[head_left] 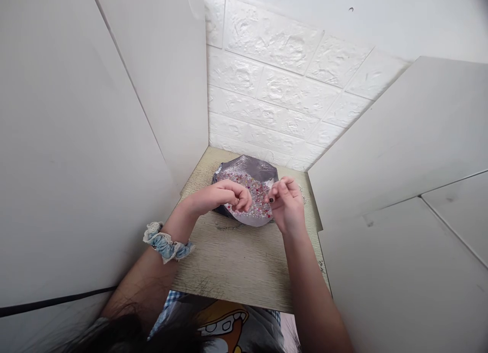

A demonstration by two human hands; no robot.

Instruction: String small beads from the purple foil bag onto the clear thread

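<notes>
A shiny silver bag lies open on the small wooden table, filled with many tiny pink, white and pastel beads. My left hand hovers over the bag with its fingers pinched on something small, likely a bead. My right hand is just to its right, fingertips pinched on a thin needle or thread that runs between the two hands. A blue lace-edged scrunchie sits on my left wrist.
White panels wall in the table on the left and another white panel on the right. A white embossed brick wall stands behind. A thin beaded strand lies on the table near the bag.
</notes>
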